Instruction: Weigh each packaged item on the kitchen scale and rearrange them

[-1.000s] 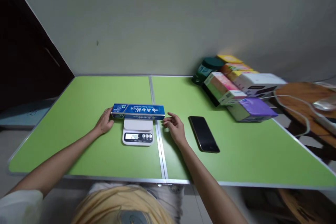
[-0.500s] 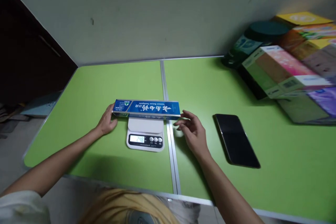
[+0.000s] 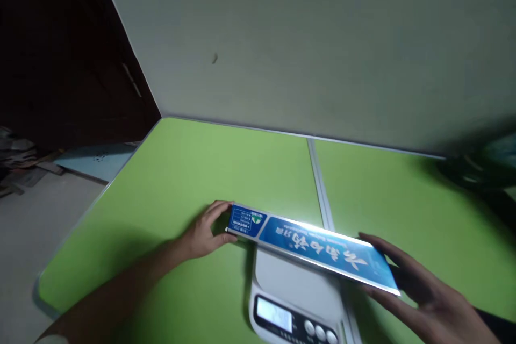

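Observation:
A long blue toothpaste box (image 3: pixel 312 244) spans the back part of a white kitchen scale (image 3: pixel 296 282). Whether it rests on the scale or hangs just above it, I cannot tell. My left hand (image 3: pixel 203 234) grips the box's left end, fingers at the far edge and thumb at the near edge. Around the right end, my right hand (image 3: pixel 427 285) has its fingers on the far side and its thumb below the near edge. Glare washes out the scale's lit display (image 3: pixel 274 314), so its digits are unreadable.
The green folding table (image 3: pixel 226 166) has a metal seam (image 3: pixel 318 183) running past the scale. A dark green container (image 3: pixel 475 172) lies blurred at the right edge. A pale wall (image 3: pixel 302 48) stands behind, and a dark door (image 3: pixel 72 54) is at the left.
The view has swung left and closer, so the phone has left the picture and most boxes too. My right hand has gone from loosely beside the box to around its right end.

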`<state>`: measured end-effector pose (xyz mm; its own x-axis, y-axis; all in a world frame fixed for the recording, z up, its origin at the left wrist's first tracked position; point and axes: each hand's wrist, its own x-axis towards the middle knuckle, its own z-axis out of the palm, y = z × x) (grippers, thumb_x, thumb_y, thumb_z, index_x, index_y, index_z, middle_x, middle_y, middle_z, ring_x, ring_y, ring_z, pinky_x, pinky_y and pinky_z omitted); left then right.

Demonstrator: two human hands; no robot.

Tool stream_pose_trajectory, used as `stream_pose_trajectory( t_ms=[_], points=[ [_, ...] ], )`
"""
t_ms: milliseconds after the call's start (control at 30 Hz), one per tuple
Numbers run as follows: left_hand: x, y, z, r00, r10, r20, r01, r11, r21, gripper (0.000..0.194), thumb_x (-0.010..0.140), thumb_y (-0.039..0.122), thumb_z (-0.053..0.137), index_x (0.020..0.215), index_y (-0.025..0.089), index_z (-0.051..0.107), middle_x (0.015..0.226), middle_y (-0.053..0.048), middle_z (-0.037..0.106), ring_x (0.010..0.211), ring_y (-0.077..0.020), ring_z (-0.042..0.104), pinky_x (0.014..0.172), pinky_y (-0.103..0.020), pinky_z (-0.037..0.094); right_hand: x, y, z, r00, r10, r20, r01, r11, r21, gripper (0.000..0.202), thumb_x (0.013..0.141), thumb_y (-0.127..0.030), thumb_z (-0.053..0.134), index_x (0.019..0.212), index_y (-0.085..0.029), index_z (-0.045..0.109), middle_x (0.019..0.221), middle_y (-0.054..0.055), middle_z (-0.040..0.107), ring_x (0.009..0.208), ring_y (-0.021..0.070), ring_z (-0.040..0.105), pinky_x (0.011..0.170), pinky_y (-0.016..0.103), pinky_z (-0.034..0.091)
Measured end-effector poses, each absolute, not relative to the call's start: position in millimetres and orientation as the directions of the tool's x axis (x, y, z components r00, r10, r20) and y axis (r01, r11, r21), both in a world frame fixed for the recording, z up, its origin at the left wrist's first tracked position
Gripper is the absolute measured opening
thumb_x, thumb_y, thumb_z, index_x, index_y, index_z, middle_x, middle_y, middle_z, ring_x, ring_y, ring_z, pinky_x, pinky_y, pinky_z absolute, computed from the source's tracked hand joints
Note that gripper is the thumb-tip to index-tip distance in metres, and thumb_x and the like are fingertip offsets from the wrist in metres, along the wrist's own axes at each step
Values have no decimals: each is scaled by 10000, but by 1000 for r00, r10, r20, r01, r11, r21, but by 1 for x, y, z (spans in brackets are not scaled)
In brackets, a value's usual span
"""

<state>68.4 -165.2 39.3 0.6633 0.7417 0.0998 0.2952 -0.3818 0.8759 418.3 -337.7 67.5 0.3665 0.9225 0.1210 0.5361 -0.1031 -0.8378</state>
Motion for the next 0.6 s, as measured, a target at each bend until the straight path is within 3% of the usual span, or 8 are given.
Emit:
stream_pose_trajectory(
  t_ms=[167, 333, 467, 600],
  points=[
    [62, -110, 39, 513, 844, 155, 207, -297, 932, 612, 857, 503, 610, 1383, 218, 483, 1392, -127, 547, 1281, -286, 523, 1074, -426, 446, 398, -264, 84, 236, 968, 89, 573, -64, -817, 564, 687, -515, 748, 1192, -299, 620, 1026, 127, 738, 748, 315, 737, 525, 358, 625],
    [61, -14, 27, 159, 970, 183, 312, -225, 923, 400, 914, 331, 493, 1275, 168, 544, 1232, -126, 662, 1155, -257, 620, 1016, -451, 480, 346, -132, 61, 194, 972, 130, 436, 33, -899, 612, 718, -505, 731, 1237, -243, 541, 1161, 121, 624, 793, 244, 689, 682, 395, 608],
    [53, 57, 18, -32, 971, 236, 389, -206, 898, 357, 874, 235, 502, 1216, 146, 556, 1262, -164, 623, 1210, -288, 573, 1062, -532, 410, 317, -36, 35, 221, 960, 173, 440, 60, -896, 608, 686, -414, 747, 1237, -233, 567, 1174, 118, 542, 734, 193, 602, 751, 430, 571],
    [41, 104, 14, -165, 945, 283, 420, -192, 887, 395, 860, 214, 500, 1251, 164, 520, 1295, -153, 600, 1260, -282, 533, 1090, -536, 377, 298, 25, 29, 199, 959, 204, 476, 87, -875, 610, 683, -297, 731, 1263, -228, 556, 1166, 115, 491, 743, 185, 571, 847, 469, 531]
  ],
)
